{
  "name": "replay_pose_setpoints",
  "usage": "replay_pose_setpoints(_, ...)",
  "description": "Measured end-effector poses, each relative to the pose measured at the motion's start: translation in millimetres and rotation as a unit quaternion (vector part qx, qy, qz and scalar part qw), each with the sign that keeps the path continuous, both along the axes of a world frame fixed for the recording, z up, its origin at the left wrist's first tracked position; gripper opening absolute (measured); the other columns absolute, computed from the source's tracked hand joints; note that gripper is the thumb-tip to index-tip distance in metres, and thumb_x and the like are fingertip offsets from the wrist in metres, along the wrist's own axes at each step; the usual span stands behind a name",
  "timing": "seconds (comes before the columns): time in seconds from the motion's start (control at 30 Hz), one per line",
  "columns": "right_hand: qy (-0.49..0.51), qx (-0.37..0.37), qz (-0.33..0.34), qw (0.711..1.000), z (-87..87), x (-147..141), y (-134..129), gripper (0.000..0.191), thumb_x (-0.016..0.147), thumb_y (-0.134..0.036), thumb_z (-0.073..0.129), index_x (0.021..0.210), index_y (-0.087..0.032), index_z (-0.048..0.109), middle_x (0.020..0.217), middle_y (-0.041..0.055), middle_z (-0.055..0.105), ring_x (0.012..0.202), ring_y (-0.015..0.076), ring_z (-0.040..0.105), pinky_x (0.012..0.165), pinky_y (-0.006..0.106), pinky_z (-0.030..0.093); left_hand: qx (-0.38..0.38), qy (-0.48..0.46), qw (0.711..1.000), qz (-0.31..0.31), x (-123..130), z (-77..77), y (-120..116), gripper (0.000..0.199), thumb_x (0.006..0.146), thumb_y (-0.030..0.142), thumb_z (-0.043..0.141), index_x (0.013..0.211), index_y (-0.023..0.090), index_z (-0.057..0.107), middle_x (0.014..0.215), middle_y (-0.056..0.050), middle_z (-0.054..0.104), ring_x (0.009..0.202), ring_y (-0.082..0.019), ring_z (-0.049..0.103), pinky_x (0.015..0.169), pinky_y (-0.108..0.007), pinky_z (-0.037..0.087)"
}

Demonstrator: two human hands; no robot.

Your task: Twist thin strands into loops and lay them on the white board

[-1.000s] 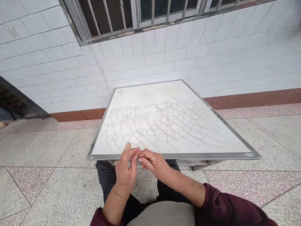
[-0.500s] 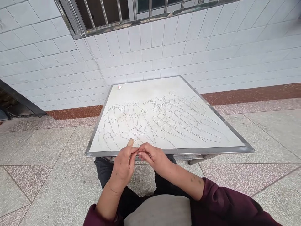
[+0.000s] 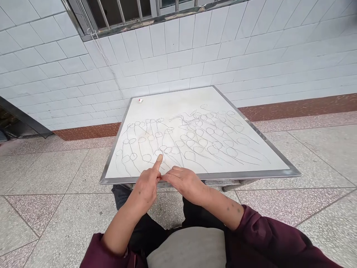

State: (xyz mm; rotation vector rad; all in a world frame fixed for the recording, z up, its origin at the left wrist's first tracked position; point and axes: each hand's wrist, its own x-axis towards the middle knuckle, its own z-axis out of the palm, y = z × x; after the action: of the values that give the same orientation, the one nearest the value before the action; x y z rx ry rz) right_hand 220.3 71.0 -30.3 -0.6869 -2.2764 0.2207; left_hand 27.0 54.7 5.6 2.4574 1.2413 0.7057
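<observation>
At the near edge of the table my left hand point(image 3: 147, 186) and my right hand point(image 3: 187, 184) meet fingertip to fingertip. My left thumb points up and away while the other fingers curl in. The fingers of my right hand are pressed together, knuckles up. Whatever is between them is hidden or too thin to make out. Just beyond lie many thin dark wire-like strands, each with a round loop and a long tail, such as one looped strand point(image 3: 190, 156) near the front. They spread in rough rows over the white tabletop point(image 3: 173, 100).
A tangle of loose strands point(image 3: 185, 118) lies toward the back. One small red-and-white object point(image 3: 140, 101) sits at the far left corner. The table has a metal rim point(image 3: 251, 175) and stands by a tiled wall point(image 3: 178, 59) with a barred window point(image 3: 139, 11) above.
My left thumb has swung up and forward from its earlier place. My right hand has turned flatter, its fingers closer together. The view has shifted slightly.
</observation>
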Motion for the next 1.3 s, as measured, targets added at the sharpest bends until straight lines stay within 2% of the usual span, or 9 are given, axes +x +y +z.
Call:
replay_pose_setpoints(0.3, -0.050, 0.023, 0.021, 0.998, 7.6, 5.5, 1.0, 0.025, 0.097, -0.008, 0.038, 0.109, -0.015, 0.058, 0.085, 0.0056, 0.065, 0.077, 0.0171, 0.053, 0.069, 0.031, 0.047, -0.031, 0.076, 0.993, -0.083, -4.4, 15.8, 7.0, 0.080, 0.087, 0.001, 0.032, 0.153, 0.029, -0.004, 0.092, -0.003, 0.057, 0.084, -0.019, 0.051, 0.082, -0.038, 0.047)
replay_pose_setpoints(0.6, -0.056, 0.004, 0.008, 0.998, 11.6, 26.2, 0.0, 0.026, 0.093, -0.002, 0.039, 0.104, -0.014, 0.059, 0.083, 0.0069, 0.065, 0.074, 0.0174, 0.052, 0.066, 0.031, 0.047, 0.011, 0.142, 0.987, -0.072, -22.9, 24.1, 13.9, 0.087, 0.081, -0.006, 0.031, 0.153, 0.030, -0.002, 0.085, -0.001, 0.054, 0.080, -0.017, 0.049, 0.078, -0.034, 0.047)
replay_pose_setpoints(0.7, -0.045, -0.031, -0.013, 0.998, 16.1, 32.1, 1.6, 0.022, 0.095, -0.005, 0.041, 0.101, -0.016, 0.059, 0.082, 0.0054, 0.065, 0.076, 0.0176, 0.055, 0.069, 0.031, 0.048, 0.028, 0.191, 0.978, -0.079, -23.0, 27.9, 15.2, 0.091, 0.077, -0.010, 0.030, 0.153, 0.027, -0.004, 0.085, -0.002, 0.055, 0.081, -0.019, 0.049, 0.077, -0.035, 0.046)
replay_pose_setpoints(0.8, -0.022, -0.063, -0.048, 0.997, 21.4, 29.4, 4.4, 0.011, 0.096, -0.020, 0.050, 0.100, -0.017, 0.059, 0.087, 0.0061, 0.067, 0.082, 0.0191, 0.059, 0.072, 0.032, 0.050, 0.058, 0.240, 0.965, -0.085, -17.6, 33.5, 18.2, 0.093, 0.075, -0.011, 0.032, 0.153, 0.021, -0.007, 0.084, -0.003, 0.054, 0.081, -0.020, 0.048, 0.079, -0.036, 0.046)
replay_pose_setpoints(0.9, -0.035, -0.108, -0.058, 0.992, 23.1, 18.6, 7.8, 0.014, 0.094, -0.029, 0.057, 0.100, -0.017, 0.059, 0.086, 0.0056, 0.069, 0.076, 0.0182, 0.063, 0.065, 0.030, 0.049, 0.098, 0.276, 0.950, -0.106, -9.4, 41.5, 22.6, 0.089, 0.077, -0.011, 0.033, 0.153, 0.017, -0.005, 0.087, -0.005, 0.052, 0.083, -0.021, 0.046, 0.082, -0.037, 0.045)
replay_pose_setpoints(1.0, -0.027, -0.154, -0.061, 0.986, 19.4, 5.9, 12.2, 0.007, 0.093, -0.023, 0.058, 0.097, -0.018, 0.059, 0.082, 0.0030, 0.069, 0.072, 0.0161, 0.064, 0.062, 0.026, 0.047, 0.140, 0.294, 0.939, -0.113, -1.0, 51.8, 26.6, 0.084, 0.081, -0.009, 0.031, 0.153, 0.018, -0.005, 0.090, -0.006, 0.051, 0.085, -0.020, 0.047, 0.083, -0.037, 0.045)
replay_pose_setpoints(1.13, 0.062, -0.196, -0.089, 0.975, 12.7, -4.0, 16.4, 0.001, 0.089, -0.018, 0.061, 0.090, -0.019, 0.060, 0.085, 0.0024, 0.068, 0.073, 0.0141, 0.062, 0.065, 0.025, 0.046, 0.166, 0.306, 0.929, -0.123, 7.8, 62.2, 30.4, 0.078, 0.087, -0.005, 0.031, 0.153, 0.018, -0.005, 0.091, -0.006, 0.052, 0.085, -0.021, 0.049, 0.083, -0.037, 0.045)
replay_pose_setpoints(1.3, 0.174, -0.289, -0.072, 0.939, 8.6, -8.3, 13.9, 0.007, 0.085, -0.012, 0.058, 0.088, -0.019, 0.060, 0.080, 0.0013, 0.066, 0.074, 0.0147, 0.061, 0.068, 0.027, 0.047, 0.201, 0.286, 0.924, -0.158, 11.8, 61.0, 37.1, 0.074, 0.091, -0.002, 0.030, 0.153, 0.016, -0.006, 0.090, -0.008, 0.059, 0.088, -0.023, 0.052, 0.088, -0.042, 0.043)
